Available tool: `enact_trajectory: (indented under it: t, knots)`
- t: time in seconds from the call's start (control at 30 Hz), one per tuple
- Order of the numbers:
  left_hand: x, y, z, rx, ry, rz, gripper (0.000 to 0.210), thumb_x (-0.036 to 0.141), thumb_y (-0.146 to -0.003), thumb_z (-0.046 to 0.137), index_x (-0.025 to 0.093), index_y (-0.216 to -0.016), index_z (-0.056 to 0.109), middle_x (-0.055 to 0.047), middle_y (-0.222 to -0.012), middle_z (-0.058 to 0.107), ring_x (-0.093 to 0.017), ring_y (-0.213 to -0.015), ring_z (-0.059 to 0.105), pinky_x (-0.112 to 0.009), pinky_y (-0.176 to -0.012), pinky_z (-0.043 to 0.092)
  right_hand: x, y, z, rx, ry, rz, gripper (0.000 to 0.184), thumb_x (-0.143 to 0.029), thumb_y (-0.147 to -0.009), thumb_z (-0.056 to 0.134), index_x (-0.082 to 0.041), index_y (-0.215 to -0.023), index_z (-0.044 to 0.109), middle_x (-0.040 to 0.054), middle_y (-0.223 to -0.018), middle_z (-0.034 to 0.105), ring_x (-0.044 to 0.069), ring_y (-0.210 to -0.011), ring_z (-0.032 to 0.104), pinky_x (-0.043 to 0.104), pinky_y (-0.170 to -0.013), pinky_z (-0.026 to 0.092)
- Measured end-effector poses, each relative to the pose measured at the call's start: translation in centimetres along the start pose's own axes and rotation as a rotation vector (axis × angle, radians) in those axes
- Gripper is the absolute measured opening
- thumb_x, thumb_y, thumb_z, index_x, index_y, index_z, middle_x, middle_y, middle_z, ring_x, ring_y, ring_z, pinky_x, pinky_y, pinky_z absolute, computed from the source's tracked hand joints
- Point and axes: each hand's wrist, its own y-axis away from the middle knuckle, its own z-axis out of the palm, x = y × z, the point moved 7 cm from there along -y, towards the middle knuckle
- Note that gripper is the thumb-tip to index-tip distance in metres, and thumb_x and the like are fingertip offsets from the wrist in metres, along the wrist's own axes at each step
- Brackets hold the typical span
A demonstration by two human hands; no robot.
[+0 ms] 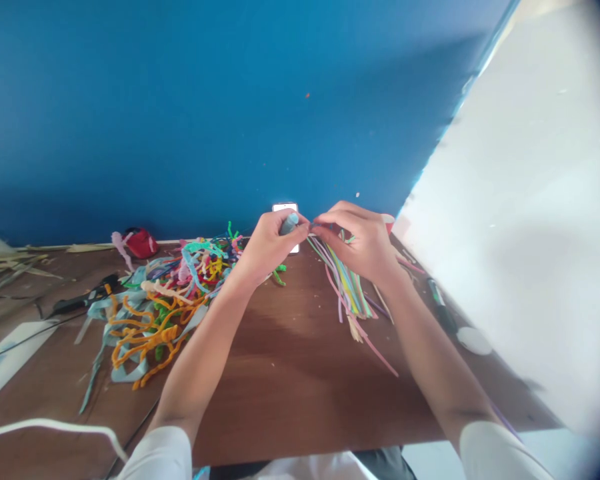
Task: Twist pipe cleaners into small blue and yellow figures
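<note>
My left hand (275, 243) is closed, its thumb and fingers curled round a small light-blue fuzzy piece (291, 221) that looks like a bent pipe cleaner. Fingertip to fingertip with it, my right hand (357, 237) is pinched; what sits between its fingers is too small to make out. Below and partly behind the right hand lies a bundle of pastel pipe cleaners (353, 290) in green, yellow, white and pink. A phone (294, 249) with a bright screen is behind my left hand, which hides part of it.
A tangled heap of coloured pipe cleaners (167, 300) covers the table's left part, with a red item (143, 243) behind it. A black tool (83, 297) and cables lie farther left. A marker (436, 293) and a white disc (474, 340) are at right. The blue wall (230, 120) rises behind.
</note>
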Motion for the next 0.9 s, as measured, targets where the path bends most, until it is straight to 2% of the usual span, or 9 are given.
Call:
enact_trajectory:
  t: [0.2, 0.33, 0.4, 0.5, 0.57, 0.63, 0.7, 0.8, 0.9]
  knots:
    - [0.2, 0.0, 0.0, -0.004, -0.064, 0.016, 0.019, 0.034, -0.078, 0.057, 0.016, -0.077, 0.061, 0.004, -0.058, 0.044, -0.007, -0.049, 0.033, -0.022, -0.047, 0.026, 0.2, -0.1, 0.7, -0.018, 0.042, 0.088, 0.021, -0.035, -0.094, 0.051, -0.021, -0.086, 0.065, 0.0035, -0.083, 0.064, 0.014, -0.067, 0.053, 0.028, -0.060, 0.036]
    - [0.8, 0.1, -0.1, 0.017, -0.281, 0.072, 0.017, 0.031, -0.080, 0.054, 0.016, -0.077, 0.060, 0.003, -0.056, 0.044, -0.008, -0.050, 0.034, -0.023, -0.049, 0.026, 1.2, 0.1, 1.8, -0.073, -0.024, 0.209, 0.021, -0.037, -0.093, 0.053, -0.020, -0.081, 0.059, -0.0009, -0.068, 0.057, 0.011, -0.057, 0.043, 0.026, -0.055, 0.030]
    - [1.2, 0.2, 0.0, 0.046, -0.452, 0.149, 0.016, 0.029, -0.081, 0.052, 0.017, -0.077, 0.060, 0.002, -0.058, 0.050, -0.010, -0.053, 0.038, -0.024, -0.053, 0.028, 2.1, 0.3, 2.5, -0.087, -0.202, 0.294, 0.025, -0.041, -0.092, 0.053, -0.019, -0.079, 0.057, -0.0021, -0.064, 0.053, 0.010, -0.055, 0.042, 0.025, -0.054, 0.029]
    - [1.6, 0.4, 0.3, 0.096, -0.706, 0.270, 0.017, 0.027, -0.084, 0.049, 0.019, -0.088, 0.063, -0.001, -0.065, 0.059, -0.012, -0.058, 0.046, -0.024, -0.057, 0.029, 3.3, 0.7, 3.7, -0.108, -0.609, 0.468, 0.030, -0.046, -0.089, 0.056, -0.019, -0.077, 0.055, -0.0029, -0.061, 0.051, 0.009, -0.054, 0.042, 0.024, -0.052, 0.031]
    - [1.7, 0.6, 0.7, 0.115, -0.835, 0.366, 0.020, 0.025, -0.085, 0.047, 0.020, -0.095, 0.063, -0.003, -0.069, 0.063, -0.014, -0.062, 0.050, -0.025, -0.060, 0.030, 3.7, 1.0, 4.6, -0.165, -0.860, 0.618, 0.029, -0.045, -0.085, 0.061, -0.018, -0.075, 0.054, -0.0034, -0.062, 0.049, 0.008, -0.050, 0.038, 0.023, -0.047, 0.026]
    - [1.8, 0.9, 1.1, 0.099, -0.900, 0.465, 0.021, 0.023, -0.085, 0.046, 0.019, -0.095, 0.063, -0.005, -0.072, 0.064, -0.015, -0.066, 0.052, -0.025, -0.063, 0.032, 3.6, 1.5, 5.3, -0.253, -1.062, 0.768, 0.026, -0.039, -0.080, 0.065, -0.018, -0.071, 0.052, -0.0042, -0.062, 0.046, 0.006, -0.047, 0.030, 0.023, -0.043, 0.020]
    - [2.0, 1.1, 1.4, 0.077, -0.901, 0.533, 0.020, 0.023, -0.086, 0.046, 0.018, -0.093, 0.064, -0.005, -0.072, 0.064, -0.016, -0.068, 0.053, -0.026, -0.065, 0.033, 3.3, 1.8, 5.7, -0.325, -1.195, 0.859, 0.024, -0.034, -0.077, 0.066, -0.018, -0.068, 0.051, -0.0046, -0.062, 0.043, 0.006, -0.046, 0.026, 0.023, -0.042, 0.019]
    - [2.3, 1.0, 0.8, 0.127, -0.786, 0.490, 0.019, 0.025, -0.086, 0.047, 0.019, -0.093, 0.065, -0.003, -0.070, 0.062, -0.014, -0.066, 0.051, -0.026, -0.065, 0.034, 3.4, 1.5, 5.3, -0.289, -1.198, 0.817, 0.022, -0.034, -0.079, 0.065, -0.017, -0.072, 0.054, -0.0040, -0.064, 0.047, 0.005, -0.047, 0.030, 0.023, -0.043, 0.022]
    - [1.6, 0.4, -0.1, 0.140, -0.539, 0.275, 0.020, 0.030, -0.087, 0.048, 0.018, -0.089, 0.064, 0.000, -0.064, 0.057, -0.011, -0.058, 0.045, -0.024, -0.059, 0.032, 3.8, 0.8, 4.2, -0.128, -0.949, 0.638, 0.025, -0.042, -0.082, 0.066, -0.018, -0.077, 0.058, -0.0021, -0.069, 0.056, 0.006, -0.050, 0.039, 0.022, -0.046, 0.028]
